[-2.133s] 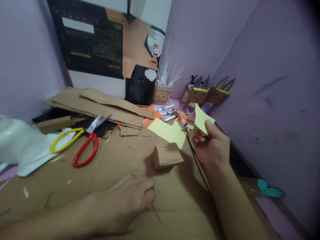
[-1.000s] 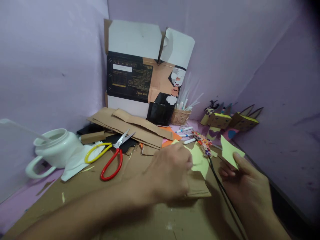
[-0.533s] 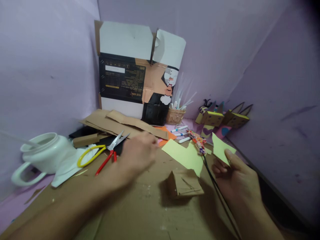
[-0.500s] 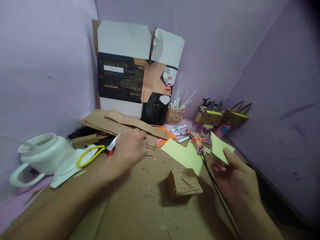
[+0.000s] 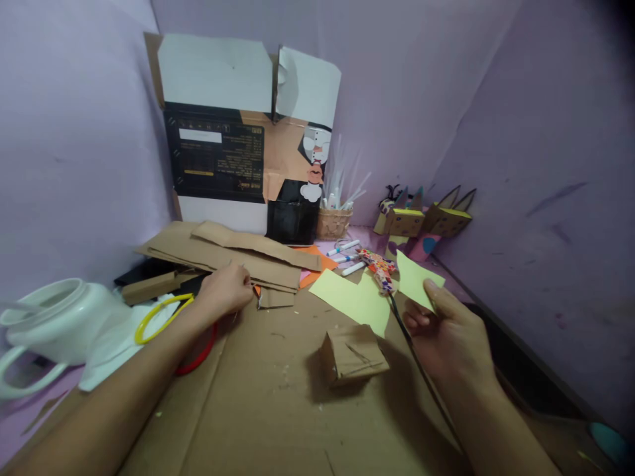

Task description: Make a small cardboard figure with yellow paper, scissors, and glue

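Observation:
My right hand pinches a small pale yellow-green piece of paper between thumb and fingers, raised above the table's right side. My left hand lies at the front edge of stacked cardboard strips; its fingers are closed, and what they grip, if anything, is hidden. Under the left wrist and forearm lie scissors with one yellow and one red handle, their blades out of sight. Between the hands sits a small folded cardboard box. Behind it lies a larger yellow-green paper sheet.
At left stands a white pot by a white cloth. An unfolded carton leans against the wall. Markers, a basket of glue sticks, a patterned glue gun with its black cord and cardboard animal figures are at the back right.
The view has shifted, so the scene sits further left. My left hand has moved back left over the scissors to the cardboard stack's edge. My right hand still holds the paper piece.

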`<state>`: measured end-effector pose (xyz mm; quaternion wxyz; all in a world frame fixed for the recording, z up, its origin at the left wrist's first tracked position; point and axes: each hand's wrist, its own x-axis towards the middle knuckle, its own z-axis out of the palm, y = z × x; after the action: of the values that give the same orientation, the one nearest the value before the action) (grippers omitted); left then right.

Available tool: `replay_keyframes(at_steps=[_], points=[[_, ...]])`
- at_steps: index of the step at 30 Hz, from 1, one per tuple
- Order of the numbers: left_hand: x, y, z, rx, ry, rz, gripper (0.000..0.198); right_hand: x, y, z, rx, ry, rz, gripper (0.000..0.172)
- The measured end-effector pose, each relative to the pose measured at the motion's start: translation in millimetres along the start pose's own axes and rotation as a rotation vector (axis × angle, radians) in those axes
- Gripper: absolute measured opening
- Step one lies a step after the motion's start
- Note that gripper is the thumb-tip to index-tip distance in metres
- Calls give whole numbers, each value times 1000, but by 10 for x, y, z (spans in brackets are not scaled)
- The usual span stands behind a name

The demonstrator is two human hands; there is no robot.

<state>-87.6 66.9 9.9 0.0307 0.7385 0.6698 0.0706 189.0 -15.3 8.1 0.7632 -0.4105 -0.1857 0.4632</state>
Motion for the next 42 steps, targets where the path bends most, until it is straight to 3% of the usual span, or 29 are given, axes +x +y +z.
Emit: replay_keyframes(at_steps=[3,7,12,16,21,27,33,42], points=[[-41,34,-98,-180,-21,63,18,7,17,-8,7,-10,-21,24],[-300,357,-214,-464,-30,248,20,21,32,-15,15,-44,-26,25],[-695,866,-235,-526,-14,541,19,38,36,-28,21,-56,-28,22],[-752,1107,-167,-450,20,659,21,35,26,-35,30,-78,-22,20],[-725,1144,-146,-327,-6,620,19,30,-1,-48,42,-96,-17,15],[-745,1150,-149,-256,16,776,22,27,-5,-41,43,-97,-10,17],[-716,1240,-98,-69,-21,818,18,37,-4,-53,51,-82,-22,16],[-795,1275,-195,-107,-12,780,16,49,-3,-74,47,-107,-13,15]])
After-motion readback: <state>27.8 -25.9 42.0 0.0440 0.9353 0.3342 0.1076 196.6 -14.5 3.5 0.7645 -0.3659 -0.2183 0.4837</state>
